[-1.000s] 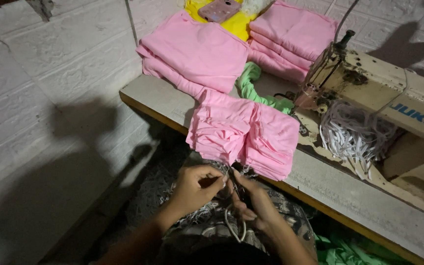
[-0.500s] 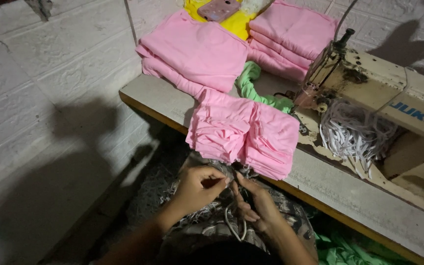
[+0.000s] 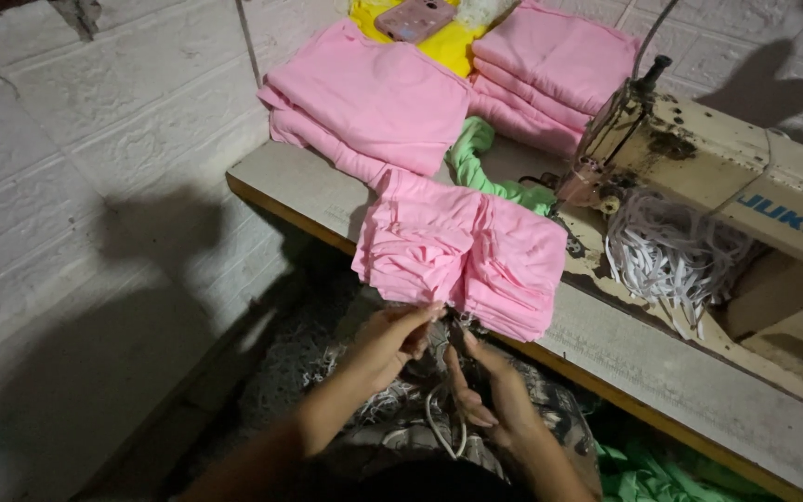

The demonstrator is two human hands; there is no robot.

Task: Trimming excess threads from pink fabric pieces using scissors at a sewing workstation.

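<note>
**Pink cloth bundle worked at the table edge**

Pink folded cotton pieces, gathered into a pleated bundle, hang over the front edge of the pale sewing table with its yellow wooden rim. In the head view, the one view given, the bundle's lower hem droops just past the rim, right above both hands.

The left hand reaches up from below, its fingers pressed together and pinching the bottom edge of the bundle near its middle. The right hand sits just beside it, lower and to the right, fingers curled close around a small metal thread snipper with a white looped handle; the loop hangs down between the two wrists. Whether the blades are closed cannot be told, as the light there is dim.

Behind the bundle lies a strip of light green fabric, and beyond it two flat stacks of the same pink cloth: a wide one to the left and a taller one to the right. A pink phone rests on yellow cloth at the top. A worn cream industrial sewing machine stands to the right, with a tangle of white elastic cord heaped under its arm. White textured brick wall fills the left.
</note>
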